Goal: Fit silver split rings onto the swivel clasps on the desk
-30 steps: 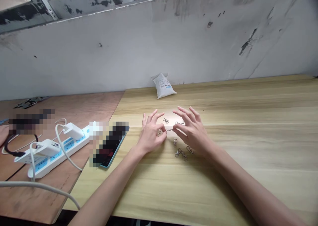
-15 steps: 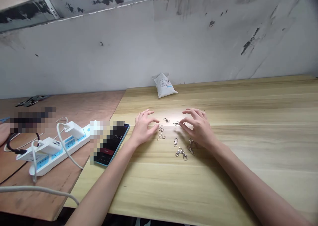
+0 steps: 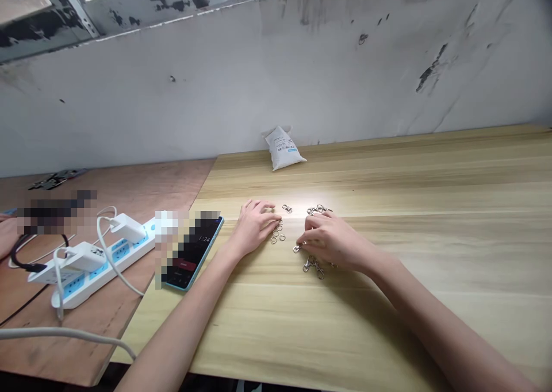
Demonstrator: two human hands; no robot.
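Observation:
My left hand (image 3: pixel 257 226) rests on the wooden table with thumb and fingertips brought together at the top of a small group of metal rings (image 3: pixel 282 237). One ring seems to be at those fingertips, partly hidden. With its thumb and forefinger, my right hand (image 3: pixel 334 239) pinches a small silver swivel clasp (image 3: pixel 296 248), low over the table. More clasps (image 3: pixel 313 266) lie just below this hand, some of them partly covered by it. Beyond its knuckles is another group of clasps (image 3: pixel 318 209). A separate small metal piece (image 3: pixel 287 208) lies between the hands, farther back.
A phone (image 3: pixel 194 254) with a running timer lies left of my left forearm. Farther left are a white power strip (image 3: pixel 107 265) with chargers and cables, and another person's hand (image 3: pixel 7 234). A white packet (image 3: pixel 285 149) stands near the wall.
My right hand has moved down and slightly left to the clasp it pinches; clasps now show behind it. My left hand has lowered onto the rings, its fingers closing.

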